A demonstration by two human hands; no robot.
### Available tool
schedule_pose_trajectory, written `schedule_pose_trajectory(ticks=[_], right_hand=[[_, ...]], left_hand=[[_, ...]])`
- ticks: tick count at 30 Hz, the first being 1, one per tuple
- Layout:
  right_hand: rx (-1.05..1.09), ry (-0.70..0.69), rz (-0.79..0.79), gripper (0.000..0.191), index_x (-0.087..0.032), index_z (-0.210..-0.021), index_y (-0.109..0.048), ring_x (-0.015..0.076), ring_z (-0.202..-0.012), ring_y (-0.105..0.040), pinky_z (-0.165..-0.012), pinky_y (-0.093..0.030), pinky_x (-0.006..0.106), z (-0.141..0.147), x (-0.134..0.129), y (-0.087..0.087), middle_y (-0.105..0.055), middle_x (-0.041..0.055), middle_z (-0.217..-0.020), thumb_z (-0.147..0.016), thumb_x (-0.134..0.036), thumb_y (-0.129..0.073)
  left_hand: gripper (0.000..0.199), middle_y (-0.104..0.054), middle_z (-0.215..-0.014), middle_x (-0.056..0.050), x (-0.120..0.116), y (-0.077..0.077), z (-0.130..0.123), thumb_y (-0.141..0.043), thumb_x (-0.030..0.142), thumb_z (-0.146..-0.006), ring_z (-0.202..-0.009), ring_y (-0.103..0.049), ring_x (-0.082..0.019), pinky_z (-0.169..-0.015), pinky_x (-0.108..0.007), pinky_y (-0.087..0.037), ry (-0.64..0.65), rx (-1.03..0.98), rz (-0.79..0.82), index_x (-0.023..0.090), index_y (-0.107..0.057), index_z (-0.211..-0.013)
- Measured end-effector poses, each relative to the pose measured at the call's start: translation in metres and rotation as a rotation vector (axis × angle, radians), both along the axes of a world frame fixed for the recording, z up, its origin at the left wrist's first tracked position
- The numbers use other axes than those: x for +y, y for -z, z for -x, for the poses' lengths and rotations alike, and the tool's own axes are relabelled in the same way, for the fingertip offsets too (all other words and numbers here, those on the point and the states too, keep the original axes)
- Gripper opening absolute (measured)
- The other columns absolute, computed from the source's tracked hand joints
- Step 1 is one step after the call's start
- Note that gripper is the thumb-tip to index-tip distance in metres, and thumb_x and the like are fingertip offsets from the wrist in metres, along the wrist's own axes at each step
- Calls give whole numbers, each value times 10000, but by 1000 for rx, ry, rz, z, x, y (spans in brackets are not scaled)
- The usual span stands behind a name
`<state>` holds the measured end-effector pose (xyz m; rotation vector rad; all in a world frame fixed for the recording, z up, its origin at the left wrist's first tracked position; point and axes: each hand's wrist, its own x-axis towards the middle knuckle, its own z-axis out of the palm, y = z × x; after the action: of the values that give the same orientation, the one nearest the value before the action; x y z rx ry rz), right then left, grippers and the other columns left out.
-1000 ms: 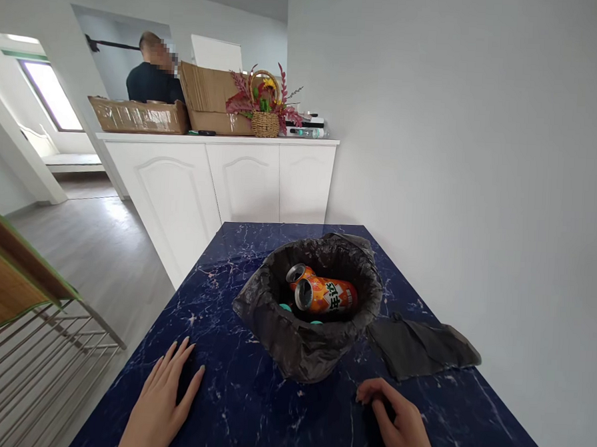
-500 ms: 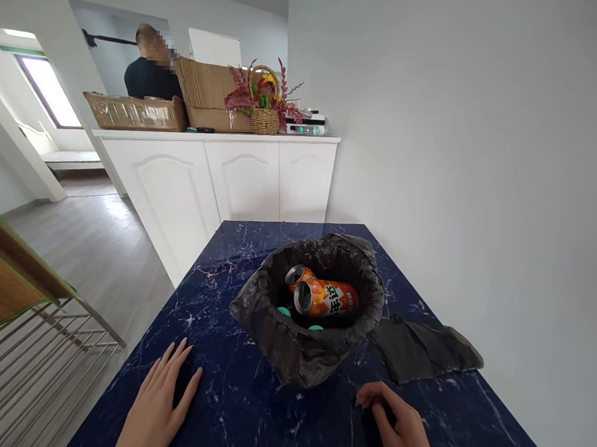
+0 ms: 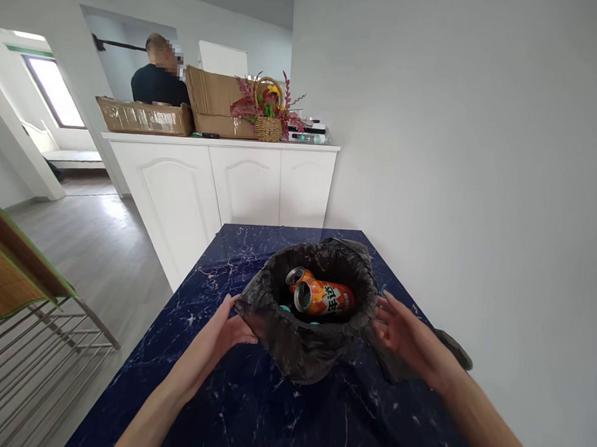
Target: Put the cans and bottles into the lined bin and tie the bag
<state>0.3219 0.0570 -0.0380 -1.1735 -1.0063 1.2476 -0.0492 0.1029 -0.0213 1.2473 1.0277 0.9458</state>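
A bin lined with a black plastic bag [image 3: 301, 357] stands on the dark blue marbled table [image 3: 210, 272]. Inside it lie an orange can [image 3: 330, 298] and a second orange can [image 3: 298, 275], with bits of turquoise below them. My left hand [image 3: 225, 330] is at the bag's left side, fingers apart, the fingertips at its edge. On the right side my right hand [image 3: 400, 332] is spread beside the bag, its fingertips close to the rim. Behind that hand a folded black bag [image 3: 452, 348] lies partly hidden on the table.
Beyond the table is a white cabinet [image 3: 245, 187] bearing cardboard boxes [image 3: 144, 117] and a flower basket [image 3: 268, 128]. A person in black [image 3: 158, 83] is behind it. A metal rack [image 3: 72, 332] stands at the left, a grey wall at the right.
Both hands have moved forward from the table's near part to the two sides of the lined bin. My right hand has opened from its curled pose. The view has shifted slightly.
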Motion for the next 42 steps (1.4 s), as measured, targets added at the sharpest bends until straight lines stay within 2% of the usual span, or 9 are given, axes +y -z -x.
schedule_pose_trajectory(ticks=[4,7,10,13,19,25,31,35,42], right_hand=[[169,-175,122,530,-216,-825,-666,69,-460,-315,-430,-322,209,-11,11,-37,-479,-65,-587,-832,-725,-816],[110,-170,156,571,-203,-655,-545,40,-455,-213,-405,-226,185,-13,8,-57,-370,-101,-521,-786,-614,-920],[69,-139,118,511,-200,-662,-599,61,-458,-364,-428,-344,191,-13,8,-76,-478,-65,-549,-834,-582,-892],[78,-140,0,374,-207,-817,-727,152,-673,-653,-694,-576,271,-14,17,-93,-708,11,-748,-885,-556,-843],[231,-132,-107,268,-233,-841,-714,172,-798,-742,-853,-598,316,-11,46,-118,-785,-5,-853,-954,-471,-765],[417,-102,-47,219,-226,-805,-663,174,-674,-706,-716,-615,305,0,69,-131,-751,8,-766,-916,-344,-811],[491,10,20,213,-256,-821,-572,170,-601,-674,-611,-599,294,6,90,-124,-670,-26,-648,-983,-246,-709],[515,40,28,182,-261,-858,-557,180,-594,-673,-609,-620,313,10,98,-125,-623,-42,-603,-996,-205,-660],[547,6,-89,220,-265,-830,-549,195,-640,-718,-689,-650,353,8,92,-150,-686,-30,-667,-1001,-290,-685]], left_hand=[[663,-719,-1442,-116,15,-40,-15,-640,731,-947,-1294,-707,-353,-959,-441,-661,-11,-122,-19,264,-653,-1416],[676,-754,-1370,-101,17,-62,-15,-800,613,-873,-1223,-733,-342,-866,-391,-663,-103,-75,-61,295,-640,-1448],[642,-794,-1208,-96,18,-81,-17,-847,555,-846,-1102,-754,-320,-806,-361,-639,-120,-62,-134,296,-681,-1409],[561,-779,-991,-65,25,-98,-25,-856,483,-852,-931,-736,-251,-737,-308,-587,-131,-127,-196,269,-719,-1351],[481,-706,-890,-27,45,-129,-55,-887,317,-830,-782,-649,-155,-669,-241,-532,-163,-354,-220,180,-749,-1270],[252,-731,-902,-45,58,-139,-79,-869,206,-848,-794,-665,-154,-683,-238,-555,-179,-474,-237,170,-805,-1089],[34,-765,-999,-76,73,-135,-89,-793,177,-940,-840,-704,-167,-780,-285,-599,-224,-549,-178,162,-762,-939],[130,-762,-965,-73,86,-135,-93,-733,106,-964,-895,-734,-185,-895,-331,-617,-280,-629,-87,161,-721,-847],[92,-728,-871,-35,91,-152,-96,-725,128,-964,-750,-678,-133,-711,-254,-581,-240,-683,-189,146,-732,-874]])
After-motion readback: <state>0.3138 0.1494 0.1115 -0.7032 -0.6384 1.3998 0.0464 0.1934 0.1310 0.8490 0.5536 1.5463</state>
